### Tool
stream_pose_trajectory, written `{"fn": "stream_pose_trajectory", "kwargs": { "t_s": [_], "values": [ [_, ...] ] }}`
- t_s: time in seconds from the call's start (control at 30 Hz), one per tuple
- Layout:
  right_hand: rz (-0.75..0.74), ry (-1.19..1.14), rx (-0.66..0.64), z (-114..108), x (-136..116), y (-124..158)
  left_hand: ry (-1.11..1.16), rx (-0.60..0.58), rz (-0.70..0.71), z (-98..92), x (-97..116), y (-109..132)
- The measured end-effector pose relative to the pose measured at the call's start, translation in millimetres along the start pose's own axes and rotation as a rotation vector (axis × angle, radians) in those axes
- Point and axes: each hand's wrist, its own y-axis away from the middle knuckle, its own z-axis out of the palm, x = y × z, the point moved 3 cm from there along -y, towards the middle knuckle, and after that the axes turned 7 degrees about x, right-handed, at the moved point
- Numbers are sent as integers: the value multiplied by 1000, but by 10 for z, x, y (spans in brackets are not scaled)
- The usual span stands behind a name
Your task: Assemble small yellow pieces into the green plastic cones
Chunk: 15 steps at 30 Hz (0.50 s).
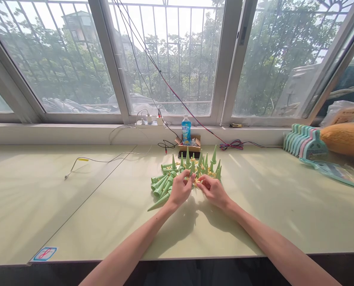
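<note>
My left hand [181, 188] is closed on a green pointed plastic cone [192, 167], its tip pointing up. Close beside it, my right hand [215, 191] pinches a small yellow piece [197, 182] against the cone's lower end; whether the two are joined cannot be made out. Around and behind both hands is a cluster of similar green cones. Some stand upright, such as the tall cone [214, 155], while others lie on their sides to the left, like the cone [158, 203] nearest me. More small yellow pieces [217, 174] show among them, partly hidden.
Behind the cones, a blue-labelled bottle [186, 131] stands by a small cardboard box [197, 147], with a dark flat object [188, 155] in front. Cables [232, 145] lie along the back of the table [105, 222]. Green scraper-like items [309, 145] stand at right.
</note>
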Motion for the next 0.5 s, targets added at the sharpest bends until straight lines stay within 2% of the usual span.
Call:
{"fn": "stream_pose_trajectory", "kwargs": {
  "t_s": [0.2, 0.5],
  "values": [
    [-14, -2, 0, -16, 17, -8, 45, -49, -57, 7, -30, -9],
    [-18, 9, 7, -35, -3, -8, 52, -69, -59, 10, 5, -18]
  ]
}}
